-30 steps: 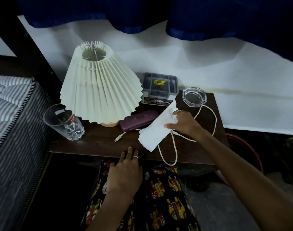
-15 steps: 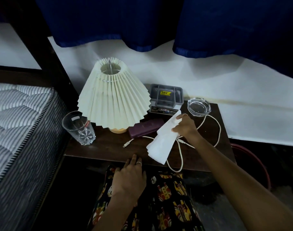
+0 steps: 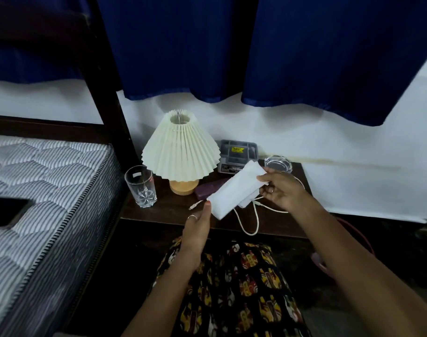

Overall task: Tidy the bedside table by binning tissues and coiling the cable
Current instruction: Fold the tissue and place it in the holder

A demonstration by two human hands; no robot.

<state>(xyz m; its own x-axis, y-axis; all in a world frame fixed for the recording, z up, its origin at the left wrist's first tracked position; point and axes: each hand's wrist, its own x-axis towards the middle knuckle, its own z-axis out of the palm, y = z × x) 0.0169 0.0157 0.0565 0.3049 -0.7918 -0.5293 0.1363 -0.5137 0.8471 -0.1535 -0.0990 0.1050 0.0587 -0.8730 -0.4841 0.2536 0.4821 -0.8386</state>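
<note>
The right hand (image 3: 279, 188) is pinching the far end of the tissue (image 3: 234, 190), thumb on top and fingers curled beneath, holding it lifted clear over the middle of the bench (image 3: 159, 210). The left hand (image 3: 197, 224) is meeting the tissue's near end, fingers nearly straight, one fingertip touching the lower corner; whether it is actually gripping there, I cannot tell. So the tissue is hanging slanted between both hands, its near end dipping toward the bench's front edge.

This is looking like the binning step: tissue lifted, not yet dropped anywhere. The next move is calling for a bin, and a reddish rim (image 3: 353, 234) is showing low beyond the bench's right edge, partly hidden by the right forearm; it may be one, though that is a guess. Gathering the tissue into one hand first would be freeing the other for the cable.

The cable (image 3: 250, 221) is lying uncoiled on the bench under the tissue, one loop drooping over the front edge, its plug (image 3: 193, 206) resting just beside the left fingertips.

Both forearms are reaching forward from below, the right one angling in from the right, the left rising straight over a patterned lap.

Further out, a lamp (image 3: 180, 154) is standing at the back left, a glass (image 3: 140, 186) at the left edge, an ashtray (image 3: 278, 162) at the back right.
</note>
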